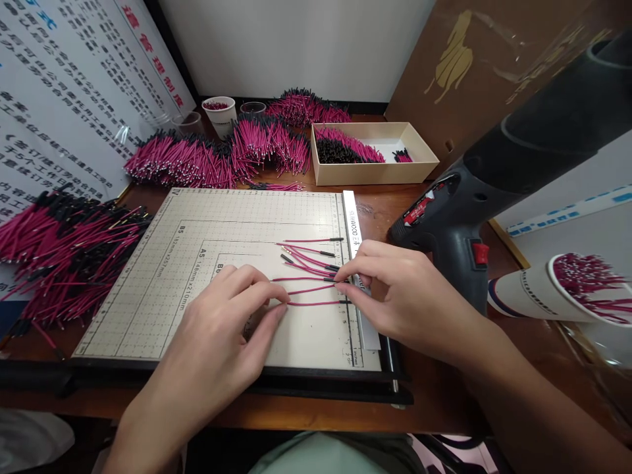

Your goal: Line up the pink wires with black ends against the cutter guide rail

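Note:
Several short pink wires (pixel 311 270) with black ends lie side by side on a gridded paper-cutter board (pixel 207 263), their black tips against the white ruler bar (pixel 354 237) at its right. My left hand (pixel 222 329) rests flat on the board, its fingertips touching the left ends of the lowest wires. My right hand (pixel 399 296) pinches the black ends of the wires at the ruler bar. The lowest wire (pixel 316 303) spans between both hands.
Big heaps of pink wires lie at the left (pixel 64 250) and the back (pixel 217 155). A cardboard box (pixel 375 172) with more wires stands behind the board. A black heat gun (pixel 494 178) looms at the right, beside a paper cup (pixel 557 289) of wires.

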A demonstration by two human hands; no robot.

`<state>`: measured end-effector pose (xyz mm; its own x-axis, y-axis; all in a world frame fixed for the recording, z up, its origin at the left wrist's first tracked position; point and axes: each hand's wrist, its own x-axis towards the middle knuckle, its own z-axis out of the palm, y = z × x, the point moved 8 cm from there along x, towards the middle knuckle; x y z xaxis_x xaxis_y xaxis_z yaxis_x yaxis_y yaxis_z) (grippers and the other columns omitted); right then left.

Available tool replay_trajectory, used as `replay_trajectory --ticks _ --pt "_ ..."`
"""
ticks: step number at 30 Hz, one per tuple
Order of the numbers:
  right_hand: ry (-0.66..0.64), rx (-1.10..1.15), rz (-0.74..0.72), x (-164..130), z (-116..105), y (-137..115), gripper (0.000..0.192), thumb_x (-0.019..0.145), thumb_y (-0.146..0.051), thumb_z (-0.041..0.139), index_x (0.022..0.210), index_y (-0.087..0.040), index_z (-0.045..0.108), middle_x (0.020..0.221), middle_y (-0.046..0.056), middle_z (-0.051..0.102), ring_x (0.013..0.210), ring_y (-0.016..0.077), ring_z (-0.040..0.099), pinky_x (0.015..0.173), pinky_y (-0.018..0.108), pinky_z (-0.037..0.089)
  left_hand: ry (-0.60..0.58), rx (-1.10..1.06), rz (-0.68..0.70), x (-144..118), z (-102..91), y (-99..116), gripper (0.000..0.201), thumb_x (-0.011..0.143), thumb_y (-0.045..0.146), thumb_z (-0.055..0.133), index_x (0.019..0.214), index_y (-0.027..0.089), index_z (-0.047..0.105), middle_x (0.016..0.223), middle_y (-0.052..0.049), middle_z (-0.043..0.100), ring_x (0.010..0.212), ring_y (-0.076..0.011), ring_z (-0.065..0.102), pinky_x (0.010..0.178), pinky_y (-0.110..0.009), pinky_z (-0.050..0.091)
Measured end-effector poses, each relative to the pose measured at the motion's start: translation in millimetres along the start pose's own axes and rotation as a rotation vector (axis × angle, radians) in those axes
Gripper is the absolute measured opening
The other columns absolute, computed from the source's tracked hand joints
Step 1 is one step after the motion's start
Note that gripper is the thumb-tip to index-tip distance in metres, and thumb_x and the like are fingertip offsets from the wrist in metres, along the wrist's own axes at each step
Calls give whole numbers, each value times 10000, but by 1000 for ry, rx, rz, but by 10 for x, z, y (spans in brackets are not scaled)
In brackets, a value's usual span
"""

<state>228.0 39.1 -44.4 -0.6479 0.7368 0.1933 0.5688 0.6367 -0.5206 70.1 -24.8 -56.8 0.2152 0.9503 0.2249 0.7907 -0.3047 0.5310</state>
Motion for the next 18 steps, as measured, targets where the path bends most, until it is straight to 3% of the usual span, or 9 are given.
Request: replay_trajectory --ticks 9,18 --pt "-61 -6 30 20 58 22 125 834 -78 672 775 -153 753 706 14 606 612 102 505 565 240 353 25 56 14 58 62 30 172 992 243 549 882 208 676 854 -29 647 805 -195 547 726 -342 433" --pt "-117 29 61 -6 46 18 146 794 -40 679 752 -161 750 717 7 617 611 95 501 578 245 347 86 51 -21 65 -10 4 115 989 235 552 952 205 657 870 -19 627 825 -185 565 727 -322 434"
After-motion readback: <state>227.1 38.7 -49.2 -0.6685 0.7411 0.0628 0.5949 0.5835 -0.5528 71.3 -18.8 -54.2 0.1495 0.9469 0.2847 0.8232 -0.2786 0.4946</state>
